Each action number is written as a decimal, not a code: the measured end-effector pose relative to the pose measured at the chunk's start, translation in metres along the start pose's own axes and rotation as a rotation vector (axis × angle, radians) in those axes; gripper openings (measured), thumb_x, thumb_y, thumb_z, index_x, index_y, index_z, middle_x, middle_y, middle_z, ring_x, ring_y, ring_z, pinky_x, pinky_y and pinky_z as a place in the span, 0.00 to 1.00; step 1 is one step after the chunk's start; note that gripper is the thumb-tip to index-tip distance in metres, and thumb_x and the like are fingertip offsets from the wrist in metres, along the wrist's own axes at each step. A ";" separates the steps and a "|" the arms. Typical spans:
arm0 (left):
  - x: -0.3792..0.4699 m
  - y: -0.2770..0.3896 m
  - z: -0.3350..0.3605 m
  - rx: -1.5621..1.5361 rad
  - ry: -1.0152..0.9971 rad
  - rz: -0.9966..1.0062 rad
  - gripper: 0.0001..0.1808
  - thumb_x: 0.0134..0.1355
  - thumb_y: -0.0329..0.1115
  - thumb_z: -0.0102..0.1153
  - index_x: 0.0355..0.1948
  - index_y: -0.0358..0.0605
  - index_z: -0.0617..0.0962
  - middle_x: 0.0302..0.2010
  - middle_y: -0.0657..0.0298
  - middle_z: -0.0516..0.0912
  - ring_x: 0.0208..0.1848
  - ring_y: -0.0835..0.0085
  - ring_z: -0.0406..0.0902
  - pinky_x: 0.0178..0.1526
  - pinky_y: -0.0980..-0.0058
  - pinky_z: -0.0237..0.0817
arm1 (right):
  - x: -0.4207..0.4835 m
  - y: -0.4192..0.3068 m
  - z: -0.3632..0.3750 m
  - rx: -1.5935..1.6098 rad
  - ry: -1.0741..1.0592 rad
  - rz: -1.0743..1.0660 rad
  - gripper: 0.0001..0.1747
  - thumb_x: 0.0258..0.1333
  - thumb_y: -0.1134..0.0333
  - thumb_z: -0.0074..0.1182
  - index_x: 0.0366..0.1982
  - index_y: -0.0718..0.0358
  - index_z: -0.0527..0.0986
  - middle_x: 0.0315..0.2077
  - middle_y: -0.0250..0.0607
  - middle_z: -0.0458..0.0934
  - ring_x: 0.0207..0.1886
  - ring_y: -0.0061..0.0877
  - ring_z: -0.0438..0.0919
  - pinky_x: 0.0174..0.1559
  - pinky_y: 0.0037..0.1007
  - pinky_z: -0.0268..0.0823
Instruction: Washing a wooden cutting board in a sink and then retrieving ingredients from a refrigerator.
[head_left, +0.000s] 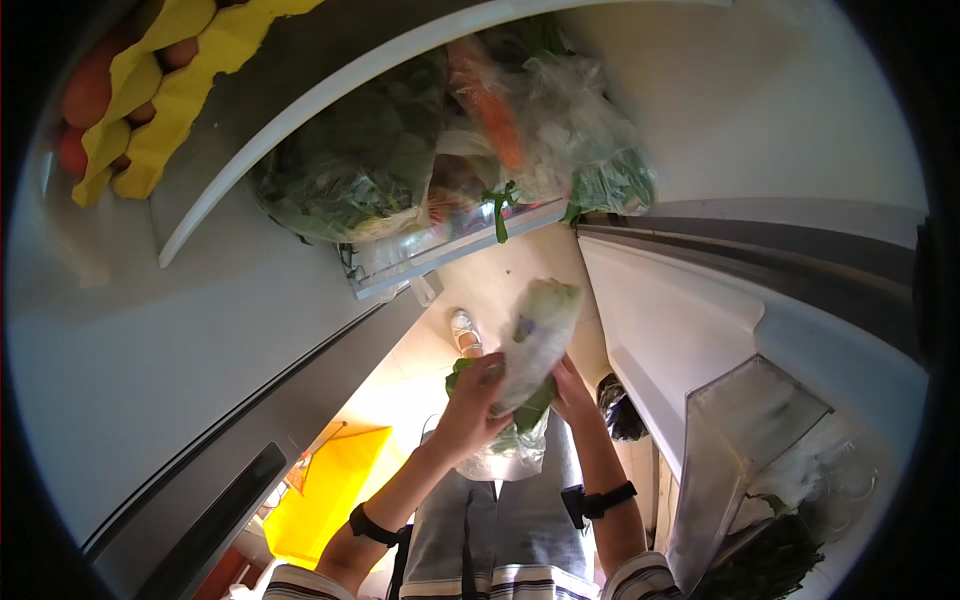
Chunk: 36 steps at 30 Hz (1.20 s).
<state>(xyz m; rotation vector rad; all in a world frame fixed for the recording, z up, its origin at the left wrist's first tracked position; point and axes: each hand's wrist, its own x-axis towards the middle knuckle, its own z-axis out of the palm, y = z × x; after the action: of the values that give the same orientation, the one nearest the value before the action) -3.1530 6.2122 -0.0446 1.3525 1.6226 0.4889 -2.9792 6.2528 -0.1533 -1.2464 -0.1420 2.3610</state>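
A pale leafy vegetable bundle in plastic wrap, blurred, is held between my two hands above the floor. My left hand grips its left side, with the thumb along the wrap. On the opposite side, my right hand curls around the edge, its fingers partly hidden. Broad green leaves stick out beneath the bundle. A clear plastic bag with greens hangs below, close to my trousers. I cannot tell whether the bag and the wrapped bundle are one package.
An open refrigerator holds bagged greens, a carrot and another vegetable bag above a clear drawer front. Eggs sit in a yellow carton at upper left. Doors flank me; the right one has a clear bin. A yellow bag stands behind.
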 end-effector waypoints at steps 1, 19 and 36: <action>0.002 0.003 0.001 0.128 -0.068 0.066 0.36 0.45 0.28 0.66 0.56 0.39 0.66 0.55 0.52 0.64 0.56 0.56 0.65 0.59 0.64 0.58 | -0.008 0.005 0.002 -0.053 0.145 0.036 0.33 0.57 0.62 0.51 0.61 0.61 0.53 0.55 0.41 0.64 0.57 0.31 0.65 0.58 0.32 0.60; 0.278 0.061 -0.072 0.198 0.368 0.319 0.23 0.55 0.37 0.56 0.52 0.43 0.71 0.46 0.50 0.76 0.49 0.61 0.73 0.51 0.67 0.66 | -0.053 0.036 -0.061 0.203 0.215 -0.108 0.34 0.57 0.46 0.46 0.56 0.63 0.62 0.47 0.39 0.71 0.48 0.28 0.72 0.50 0.32 0.66; 0.297 0.063 -0.196 0.504 0.851 0.364 0.24 0.50 0.18 0.47 0.51 0.41 0.70 0.28 0.57 0.72 0.28 0.66 0.71 0.29 0.68 0.65 | -0.039 0.073 -0.095 0.158 0.150 -0.070 0.27 0.61 0.52 0.42 0.56 0.63 0.62 0.48 0.40 0.71 0.50 0.29 0.71 0.52 0.32 0.63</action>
<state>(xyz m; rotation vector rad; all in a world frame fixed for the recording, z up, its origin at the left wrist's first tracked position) -3.2699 6.5533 -0.0194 1.9974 2.2894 1.0200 -2.9097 6.1595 -0.2010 -1.3136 0.0481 2.1646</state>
